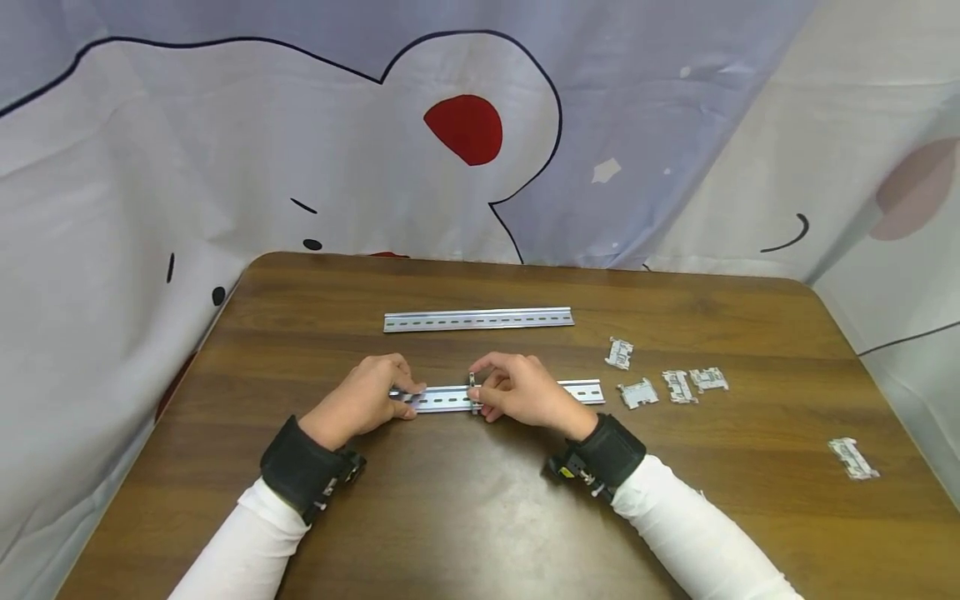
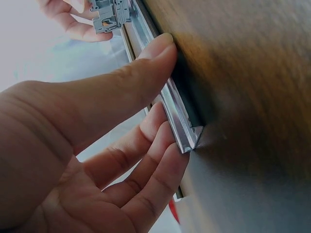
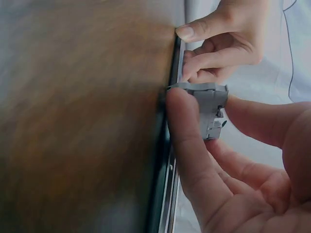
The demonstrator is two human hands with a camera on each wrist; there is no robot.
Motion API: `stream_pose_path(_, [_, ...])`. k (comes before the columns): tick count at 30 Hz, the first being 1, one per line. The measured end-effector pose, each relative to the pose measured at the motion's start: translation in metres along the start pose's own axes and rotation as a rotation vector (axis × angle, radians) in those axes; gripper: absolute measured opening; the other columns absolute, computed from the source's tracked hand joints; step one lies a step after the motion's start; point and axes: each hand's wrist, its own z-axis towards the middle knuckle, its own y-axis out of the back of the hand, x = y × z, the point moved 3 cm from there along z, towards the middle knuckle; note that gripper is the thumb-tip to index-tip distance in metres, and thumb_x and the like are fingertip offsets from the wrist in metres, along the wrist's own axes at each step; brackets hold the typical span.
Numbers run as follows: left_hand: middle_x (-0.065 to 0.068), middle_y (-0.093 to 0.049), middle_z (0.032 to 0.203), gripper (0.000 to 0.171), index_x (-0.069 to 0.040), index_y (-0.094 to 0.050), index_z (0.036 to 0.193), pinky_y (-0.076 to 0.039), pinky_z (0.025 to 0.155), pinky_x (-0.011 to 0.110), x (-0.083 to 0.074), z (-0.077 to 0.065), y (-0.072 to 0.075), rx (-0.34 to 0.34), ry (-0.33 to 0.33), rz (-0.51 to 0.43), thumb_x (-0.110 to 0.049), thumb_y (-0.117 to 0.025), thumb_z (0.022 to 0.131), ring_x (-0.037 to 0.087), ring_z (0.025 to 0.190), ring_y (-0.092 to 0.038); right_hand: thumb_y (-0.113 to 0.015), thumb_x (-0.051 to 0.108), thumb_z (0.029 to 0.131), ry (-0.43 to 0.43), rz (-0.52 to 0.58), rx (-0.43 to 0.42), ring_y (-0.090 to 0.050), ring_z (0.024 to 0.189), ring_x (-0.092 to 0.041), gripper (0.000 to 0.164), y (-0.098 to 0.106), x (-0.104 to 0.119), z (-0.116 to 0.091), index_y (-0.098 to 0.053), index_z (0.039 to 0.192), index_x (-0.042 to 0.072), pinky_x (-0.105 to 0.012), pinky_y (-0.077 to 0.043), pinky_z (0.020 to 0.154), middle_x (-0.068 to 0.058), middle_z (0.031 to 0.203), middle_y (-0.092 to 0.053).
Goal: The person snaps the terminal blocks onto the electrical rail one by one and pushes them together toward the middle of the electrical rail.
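Wooden tabletop, side edges well apart from nearer rail

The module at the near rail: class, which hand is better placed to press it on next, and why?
Probably the right hand: it pinches the module at the near rail, while the left hand grips that rail's left end, better placed to steady it.

On the brown wooden table, one slotted silver metal rail lies before a second rail. Four flat grey plastic modules lie to their right (a fifth module nearer the right edge); a sixth module stands at the front rail.
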Motion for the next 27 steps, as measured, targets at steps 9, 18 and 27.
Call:
stream_pose_path(9, [0.006, -0.068, 0.094, 0.036, -0.009, -0.077, 0.11, -0.049, 0.068, 0.032, 0.0, -0.002, 0.0, 0.016, 0.027, -0.011, -0.014, -0.085, 0.075, 0.023, 0.084, -0.064, -0.065, 0.014, 0.094, 0.065, -0.232, -0.092, -0.071, 0.058, -0.017, 0.033, 0.015, -0.004, -0.019, -0.062, 0.124, 0.0, -0.023, -0.055, 0.052, -0.015, 0.089, -0.077])
stream_pose_path(18, [0.007, -0.067, 0.096, 0.036, -0.008, -0.077, 0.111, -0.05, 0.07, 0.032, -0.001, -0.003, 0.002, 0.025, 0.018, -0.016, -0.013, -0.084, 0.076, 0.025, 0.086, -0.065, -0.07, 0.019, 0.09, 0.049, -0.541, -0.261, -0.056, 0.053, -0.006, 0.024, 0.064, -0.023, -0.054, -0.072, 0.109, 0.005, -0.025, -0.047, 0.06, -0.007, 0.096, -0.077])
stream_pose_path(27, [0.006, -0.068, 0.094, 0.038, -0.008, -0.077, 0.11, -0.049, 0.069, 0.033, -0.002, -0.001, 0.0, 0.014, 0.013, -0.021, -0.013, -0.086, 0.074, 0.023, 0.084, -0.063, -0.068, 0.015, 0.091, -0.054, -0.631, -0.28, -0.052, 0.049, -0.007, 0.019, 0.109, -0.05, -0.087, -0.073, 0.106, 0.007, -0.027, -0.044, 0.057, -0.01, 0.093, -0.078])
